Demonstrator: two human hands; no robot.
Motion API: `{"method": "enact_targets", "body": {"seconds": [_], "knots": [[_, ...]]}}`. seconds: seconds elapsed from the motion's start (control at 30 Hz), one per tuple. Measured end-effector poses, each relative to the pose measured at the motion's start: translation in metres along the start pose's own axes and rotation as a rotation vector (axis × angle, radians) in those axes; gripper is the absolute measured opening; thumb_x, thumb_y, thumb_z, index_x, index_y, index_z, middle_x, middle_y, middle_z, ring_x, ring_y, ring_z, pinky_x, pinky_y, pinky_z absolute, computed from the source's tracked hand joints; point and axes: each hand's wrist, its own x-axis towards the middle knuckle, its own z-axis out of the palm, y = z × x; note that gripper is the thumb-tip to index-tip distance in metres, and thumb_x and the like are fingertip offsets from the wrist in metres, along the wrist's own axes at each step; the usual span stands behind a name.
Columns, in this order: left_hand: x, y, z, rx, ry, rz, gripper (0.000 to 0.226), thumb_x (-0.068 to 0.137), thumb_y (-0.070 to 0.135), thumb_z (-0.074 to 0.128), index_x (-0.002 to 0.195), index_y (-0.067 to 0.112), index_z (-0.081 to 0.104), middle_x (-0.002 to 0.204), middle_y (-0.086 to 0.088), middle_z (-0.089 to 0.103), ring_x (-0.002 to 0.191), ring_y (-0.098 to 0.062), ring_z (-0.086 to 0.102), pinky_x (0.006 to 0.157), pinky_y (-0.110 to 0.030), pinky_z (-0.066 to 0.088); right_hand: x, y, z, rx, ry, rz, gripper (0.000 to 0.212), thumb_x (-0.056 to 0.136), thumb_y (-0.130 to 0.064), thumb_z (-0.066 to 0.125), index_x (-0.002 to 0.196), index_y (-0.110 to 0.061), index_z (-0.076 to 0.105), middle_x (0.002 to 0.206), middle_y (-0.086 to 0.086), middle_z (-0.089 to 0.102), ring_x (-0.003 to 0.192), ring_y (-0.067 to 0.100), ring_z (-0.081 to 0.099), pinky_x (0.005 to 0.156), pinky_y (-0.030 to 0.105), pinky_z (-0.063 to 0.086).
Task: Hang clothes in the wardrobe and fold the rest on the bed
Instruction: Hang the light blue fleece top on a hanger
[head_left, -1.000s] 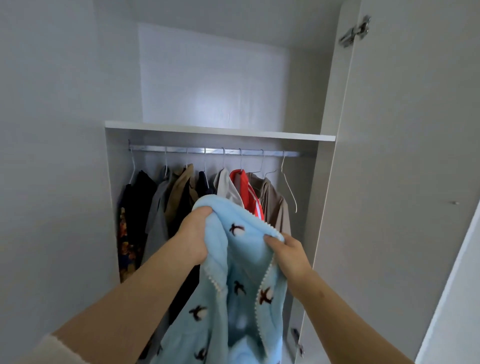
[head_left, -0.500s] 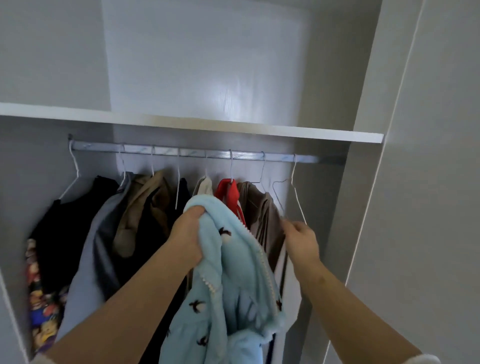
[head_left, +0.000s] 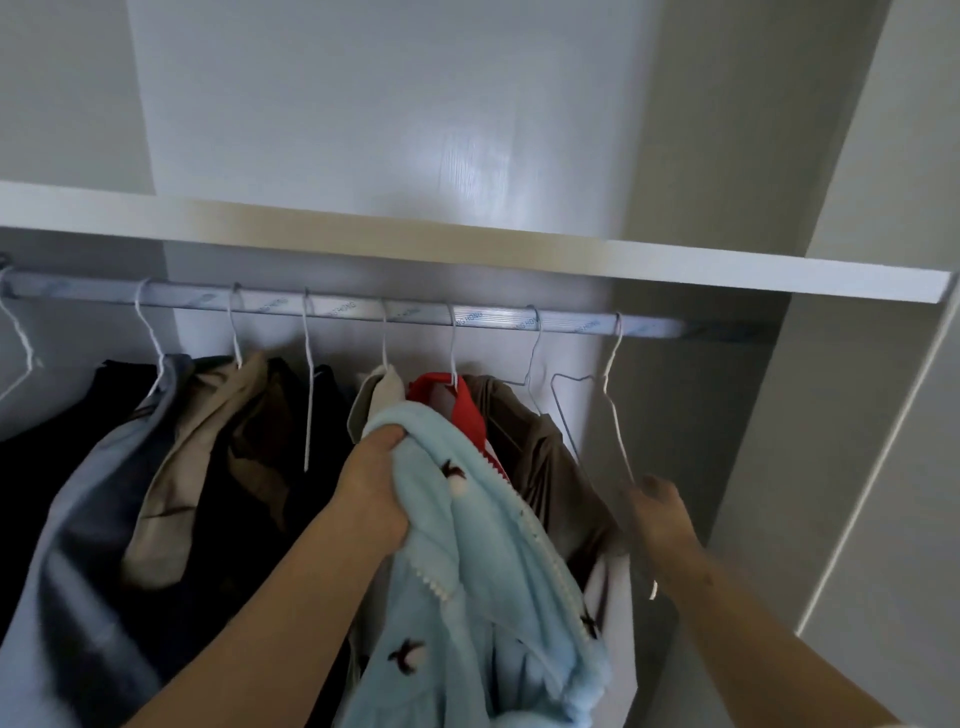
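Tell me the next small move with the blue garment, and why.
Probably lift the empty wire hanger off the rail. The right hand curls round its lower wire, it carries no clothing, and the left hand grips the blue fleece garment, which is not yet on any hanger.

Left grip (head_left: 374, 483), right grip (head_left: 662, 512): both curled.

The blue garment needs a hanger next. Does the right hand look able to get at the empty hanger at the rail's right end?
Likely yes: the right hand is at the wire of the empty hanger, nothing between them; the brown coat hangs just left of it.
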Motion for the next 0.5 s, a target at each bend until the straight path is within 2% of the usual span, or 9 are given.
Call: {"method": "enact_targets", "body": {"seconds": [0.1, 0.13, 0.2, 0.23, 0.3, 0.33, 0.37, 0.43, 0.5], "knots": [[0.014, -0.001, 0.005, 0.025, -0.007, -0.026, 0.036, 0.098, 0.029, 0.039, 0.101, 0.000, 0.060, 0.070, -0.014, 0.070, 0.075, -0.025, 0.063, 0.073, -0.034, 0.045, 0.020, -0.006, 0.007, -0.067, 0.106, 0.012, 0.017, 0.084, -0.013, 0.059, 0.099, -0.007, 0.066, 0.089, 0.015, 0.061, 0.087, 0.031, 0.060, 0.070, 0.029, 0.041], [0.017, -0.001, 0.007, 0.037, -0.001, -0.037, 0.038, 0.099, 0.028, 0.036, 0.106, -0.002, 0.058, 0.073, -0.015, 0.069, 0.080, -0.026, 0.060, 0.079, -0.034, 0.044, 0.021, -0.008, 0.008, -0.080, 0.137, 0.025, 0.018, 0.084, -0.012, 0.060, 0.098, -0.007, 0.068, 0.087, 0.014, 0.063, 0.090, 0.032, 0.062, 0.071, 0.027, 0.041], [0.019, 0.001, 0.011, 0.062, 0.022, -0.067, 0.043, 0.101, 0.026, 0.031, 0.115, -0.007, 0.054, 0.092, -0.013, 0.064, 0.098, -0.029, 0.054, 0.089, -0.035, 0.036, 0.022, -0.013, 0.007, -0.046, 0.188, 0.040, 0.020, 0.085, -0.015, 0.058, 0.101, -0.008, 0.069, 0.094, 0.017, 0.065, 0.095, 0.035, 0.062, 0.074, 0.028, 0.043], [0.020, 0.002, 0.011, 0.074, 0.026, -0.072, 0.044, 0.101, 0.025, 0.030, 0.111, -0.009, 0.057, 0.094, -0.012, 0.062, 0.101, -0.029, 0.053, 0.090, -0.035, 0.036, 0.023, -0.014, 0.006, -0.024, 0.212, 0.035, 0.020, 0.087, -0.017, 0.058, 0.102, -0.009, 0.068, 0.096, 0.017, 0.065, 0.095, 0.035, 0.061, 0.075, 0.029, 0.043], [0.019, 0.002, 0.010, 0.094, 0.047, -0.066, 0.047, 0.100, 0.023, 0.031, 0.092, -0.008, 0.065, 0.085, -0.017, 0.063, 0.094, -0.028, 0.054, 0.091, -0.034, 0.038, 0.021, -0.016, 0.001, 0.012, 0.234, -0.001, 0.019, 0.089, -0.020, 0.056, 0.100, -0.008, 0.067, 0.090, 0.015, 0.062, 0.089, 0.034, 0.059, 0.072, 0.029, 0.043], [0.019, 0.001, 0.009, 0.086, 0.052, -0.065, 0.045, 0.101, 0.024, 0.030, 0.098, -0.007, 0.063, 0.092, -0.017, 0.065, 0.100, -0.029, 0.055, 0.095, -0.034, 0.037, 0.019, -0.016, -0.001, 0.026, 0.245, -0.020, 0.016, 0.090, -0.021, 0.056, 0.095, -0.009, 0.066, 0.085, 0.013, 0.059, 0.084, 0.032, 0.058, 0.070, 0.028, 0.042], [0.016, 0.000, 0.008, 0.070, 0.052, -0.062, 0.044, 0.101, 0.024, 0.029, 0.115, -0.006, 0.057, 0.109, -0.016, 0.063, 0.114, -0.030, 0.051, 0.100, -0.034, 0.033, 0.016, -0.016, -0.003, 0.033, 0.255, -0.033, 0.015, 0.091, -0.022, 0.056, 0.086, -0.010, 0.063, 0.079, 0.011, 0.057, 0.079, 0.030, 0.056, 0.068, 0.027, 0.039], [0.008, -0.001, 0.007, 0.045, 0.034, -0.063, 0.046, 0.102, 0.025, 0.028, 0.133, -0.005, 0.042, 0.138, -0.016, 0.046, 0.132, -0.028, 0.039, 0.105, -0.035, 0.029, 0.009, -0.015, -0.008, 0.042, 0.267, -0.056, 0.028, 0.091, -0.024, 0.056, 0.066, -0.011, 0.053, 0.066, 0.007, 0.052, 0.074, 0.027, 0.051, 0.067, 0.026, 0.035], [-0.002, -0.004, 0.003, 0.048, 0.036, -0.047, 0.045, 0.101, 0.027, 0.033, 0.132, -0.003, 0.045, 0.139, -0.018, 0.045, 0.130, -0.029, 0.041, 0.098, -0.036, 0.034, -0.002, -0.014, -0.014, 0.074, 0.279, -0.073, 0.031, 0.090, -0.026, 0.057, 0.062, -0.013, 0.052, 0.060, 0.002, 0.048, 0.073, 0.027, 0.049, 0.067, 0.026, 0.035]]}}
